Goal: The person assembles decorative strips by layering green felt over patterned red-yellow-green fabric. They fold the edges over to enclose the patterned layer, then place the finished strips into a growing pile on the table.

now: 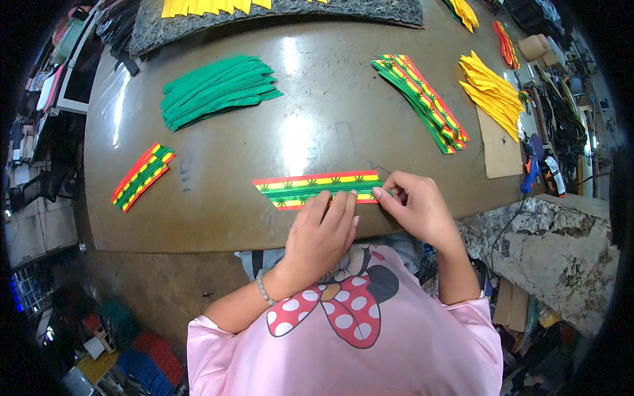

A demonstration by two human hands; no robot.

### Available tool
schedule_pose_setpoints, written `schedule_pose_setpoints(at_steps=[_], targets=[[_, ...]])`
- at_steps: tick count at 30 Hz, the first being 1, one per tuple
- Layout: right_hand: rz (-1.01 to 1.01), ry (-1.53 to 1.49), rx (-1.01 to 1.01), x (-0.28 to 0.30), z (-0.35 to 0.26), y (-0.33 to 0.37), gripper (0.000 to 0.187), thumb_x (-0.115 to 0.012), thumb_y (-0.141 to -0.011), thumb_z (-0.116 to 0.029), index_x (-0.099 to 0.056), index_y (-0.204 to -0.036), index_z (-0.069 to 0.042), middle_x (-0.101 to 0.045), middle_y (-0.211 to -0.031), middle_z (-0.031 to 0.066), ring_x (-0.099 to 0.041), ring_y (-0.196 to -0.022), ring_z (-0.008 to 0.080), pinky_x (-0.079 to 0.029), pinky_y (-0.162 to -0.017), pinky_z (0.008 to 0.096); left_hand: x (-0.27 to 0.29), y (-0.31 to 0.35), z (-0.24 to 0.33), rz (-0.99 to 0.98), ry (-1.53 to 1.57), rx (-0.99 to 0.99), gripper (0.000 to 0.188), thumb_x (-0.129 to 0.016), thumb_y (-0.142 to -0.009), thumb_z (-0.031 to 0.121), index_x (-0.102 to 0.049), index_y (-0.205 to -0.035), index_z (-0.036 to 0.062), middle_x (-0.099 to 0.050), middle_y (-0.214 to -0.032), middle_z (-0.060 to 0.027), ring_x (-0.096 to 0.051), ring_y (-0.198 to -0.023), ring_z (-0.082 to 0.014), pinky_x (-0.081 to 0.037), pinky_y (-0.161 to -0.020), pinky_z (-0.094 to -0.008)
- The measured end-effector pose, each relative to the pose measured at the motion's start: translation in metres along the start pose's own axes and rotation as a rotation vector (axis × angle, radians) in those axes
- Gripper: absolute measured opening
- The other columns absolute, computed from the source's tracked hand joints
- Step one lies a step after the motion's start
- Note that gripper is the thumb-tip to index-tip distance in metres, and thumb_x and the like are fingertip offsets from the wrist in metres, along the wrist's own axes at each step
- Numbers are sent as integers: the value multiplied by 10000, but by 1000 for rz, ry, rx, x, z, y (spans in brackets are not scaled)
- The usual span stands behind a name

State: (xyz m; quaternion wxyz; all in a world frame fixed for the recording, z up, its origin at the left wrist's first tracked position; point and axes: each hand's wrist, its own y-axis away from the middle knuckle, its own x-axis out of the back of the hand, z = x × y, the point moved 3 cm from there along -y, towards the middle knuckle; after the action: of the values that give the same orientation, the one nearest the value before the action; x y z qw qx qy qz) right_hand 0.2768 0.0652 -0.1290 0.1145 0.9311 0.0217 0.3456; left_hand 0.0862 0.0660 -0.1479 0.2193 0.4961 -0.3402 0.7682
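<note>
A striped fabric strip (317, 179) in red, yellow and green with dark leaf prints lies flat near the table's front edge. The fingers of my left hand (321, 228) are stretched out and rest on its lower edge. With thumb and forefinger, my right hand (417, 206) pinches the strip's right end, where the fingers hide the corner. A plain green band runs along the middle of the strip; whether it is a separate layer I cannot tell.
On the brown table (224, 221) lie a green fabric pile (218, 91), a small striped stack (142, 177), a longer striped stack (426, 104) and yellow strips (492, 94) over cardboard (500, 150). A blue glue gun (530, 168) sits at the right edge. Far back is a grey padded board (290, 21).
</note>
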Motion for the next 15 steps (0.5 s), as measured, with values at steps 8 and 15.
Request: schedule_pose_setpoints(at_steps=[8,15], targets=[[18,24,-17,0,0,-2,254,-731,-892,-225,-637,-793,-11,-599,-622,146,-625,-554,311,-471,-529,407,3,-2,2,-88,-73,1,487,-679,-905,370,-602,-1298,94,-609,-1126,-72,-582,-1031,-216,-469,-861,-359],[19,66,-41,0,-3,-2,271,-736,-891,-244,-643,-780,-16,-609,-621,150,-631,-556,324,-480,-537,404,6,-4,-1,-74,-101,-37,490,-662,-914,417,-603,-1319,148,-582,-1098,-54,-551,-977,-197,-449,-831,-357]])
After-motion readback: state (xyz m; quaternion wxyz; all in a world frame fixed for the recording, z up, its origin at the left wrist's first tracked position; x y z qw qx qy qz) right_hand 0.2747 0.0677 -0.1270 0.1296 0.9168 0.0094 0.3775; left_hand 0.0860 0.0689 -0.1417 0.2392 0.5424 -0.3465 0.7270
